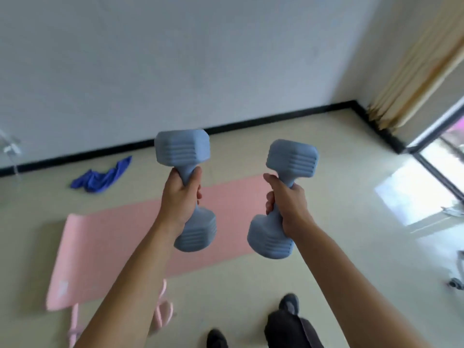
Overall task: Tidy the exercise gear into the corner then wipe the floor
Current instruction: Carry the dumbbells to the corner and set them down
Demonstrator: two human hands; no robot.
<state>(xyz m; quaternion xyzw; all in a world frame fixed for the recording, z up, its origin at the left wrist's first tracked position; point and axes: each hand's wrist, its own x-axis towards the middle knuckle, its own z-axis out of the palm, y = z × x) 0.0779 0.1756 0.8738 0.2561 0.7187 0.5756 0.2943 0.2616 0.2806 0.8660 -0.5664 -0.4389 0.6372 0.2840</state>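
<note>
My left hand [181,194] grips the handle of a grey-blue dumbbell [182,149], held upright in the air. My right hand [286,199] grips a second grey-blue dumbbell [291,156], tilted slightly to the right. Below them a pink exercise mat [105,237] lies unrolled on the floor. A pink strap [163,310] lies at the mat's near edge. A crumpled blue cloth [101,178] lies on the floor by the wall, beyond the mat. The room corner [354,104] is at the far right.
A black skirting board [251,120] runs along the white wall. A beige curtain [411,79] hangs at the right beside a glass door [442,151]. A castor wheel [455,282] shows at the right edge. My dark shoes [288,303] stand on the beige floor.
</note>
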